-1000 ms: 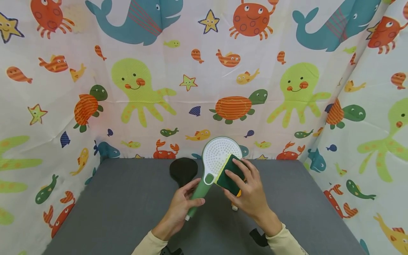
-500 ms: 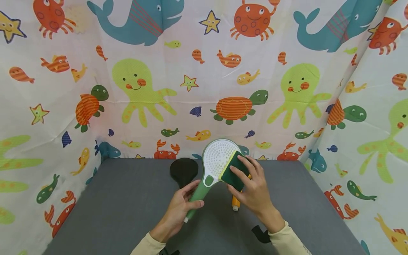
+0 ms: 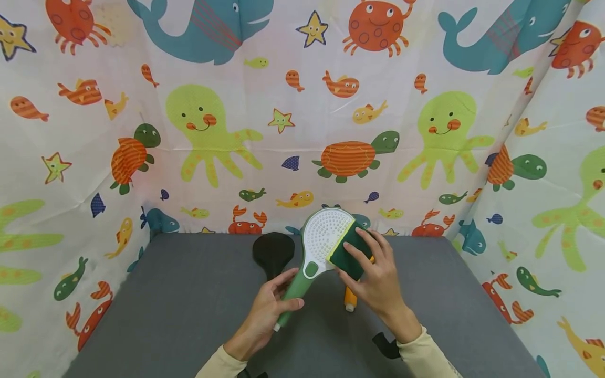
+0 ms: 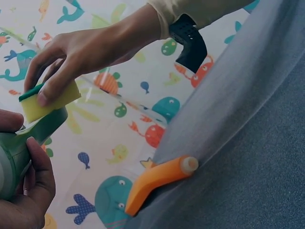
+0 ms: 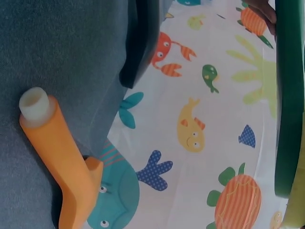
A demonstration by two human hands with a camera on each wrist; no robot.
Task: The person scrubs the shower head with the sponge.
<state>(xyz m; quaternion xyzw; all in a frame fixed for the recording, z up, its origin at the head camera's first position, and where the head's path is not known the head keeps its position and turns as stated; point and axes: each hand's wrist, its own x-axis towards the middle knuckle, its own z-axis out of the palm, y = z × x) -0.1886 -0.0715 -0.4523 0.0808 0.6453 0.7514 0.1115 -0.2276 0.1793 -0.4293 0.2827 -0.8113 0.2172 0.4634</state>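
Observation:
My left hand (image 3: 264, 312) grips the green handle of a shower head (image 3: 321, 233), tilted up with its white nozzle face toward me. A green and yellow sponge (image 3: 348, 254) is pinched by my right hand (image 3: 380, 283), fingers spread over the dark green scouring side. It covers the right part of the nozzle face. The left wrist view shows the yellow side of the sponge (image 4: 55, 102) against the shower head (image 4: 47, 125). In the right wrist view the shower head (image 5: 289, 95) stands edge-on, the sponge beside it; the right hand is out of sight there.
On the grey table (image 3: 189, 315), a black shower head (image 3: 273, 252) lies behind the left hand. Behind the right hand lies an orange-handled piece (image 3: 350, 300) with a white end, partly hidden. A curtain with sea animals (image 3: 293, 147) hangs around the table.
The sponge and right hand have shifted right across the nozzle face, baring more of it and the orange handle's end. The left hand keeps its grip, nearly still.

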